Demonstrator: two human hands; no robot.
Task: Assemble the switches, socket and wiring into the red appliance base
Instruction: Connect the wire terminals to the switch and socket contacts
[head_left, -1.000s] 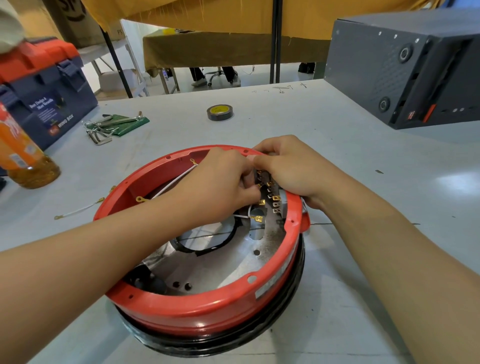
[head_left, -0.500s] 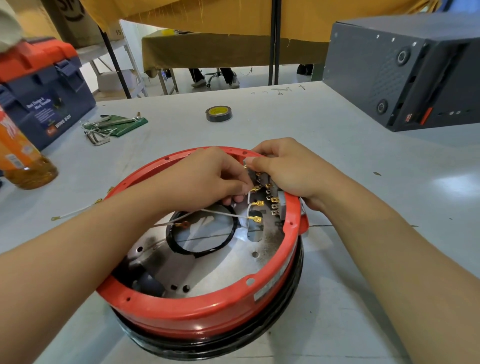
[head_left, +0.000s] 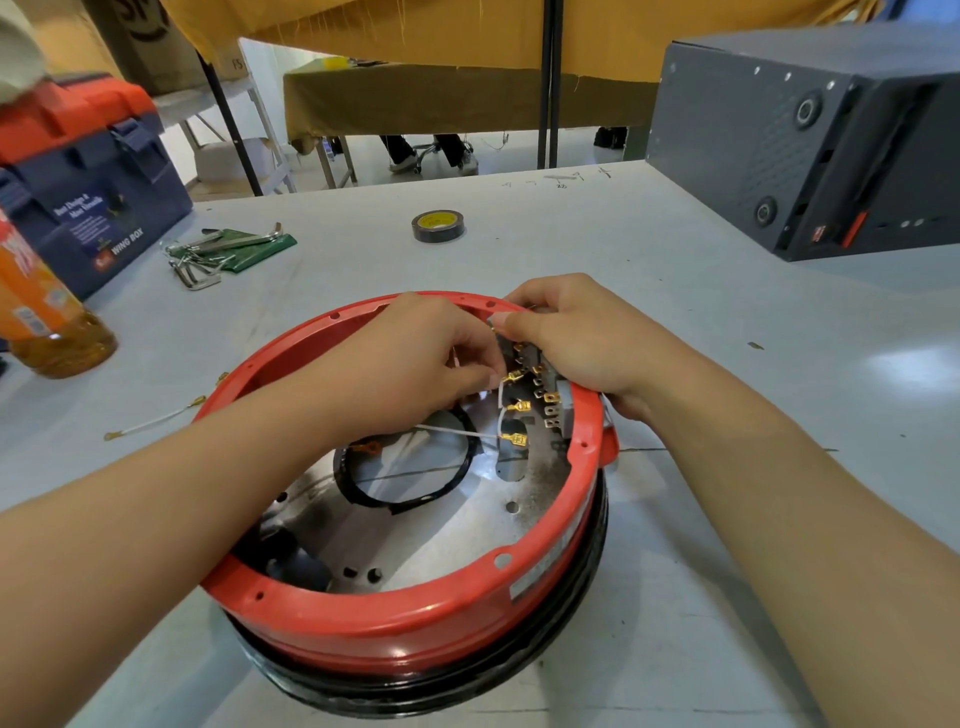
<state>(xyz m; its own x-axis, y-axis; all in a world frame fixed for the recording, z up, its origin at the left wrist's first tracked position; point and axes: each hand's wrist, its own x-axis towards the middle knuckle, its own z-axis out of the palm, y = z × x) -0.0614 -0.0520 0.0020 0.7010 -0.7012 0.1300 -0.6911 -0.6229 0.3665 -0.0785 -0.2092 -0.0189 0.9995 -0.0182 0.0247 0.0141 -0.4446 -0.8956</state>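
A: Red base?
B: Centre of worktop, open side up, on a black ring.
A: Left hand?
B: Inside the base toward 1 o'clock, fingers curled, pinching a white wire with a brass terminal.
A: Right hand?
B: On the rim at 1 o'clock, gripping the switch block; its brass tabs face inward.
A: Rest?
B: Tape roll at 12, hex keys at 10, toolbox and orange bottle far left, grey box at 2. Loose wire on the worktop at 9.
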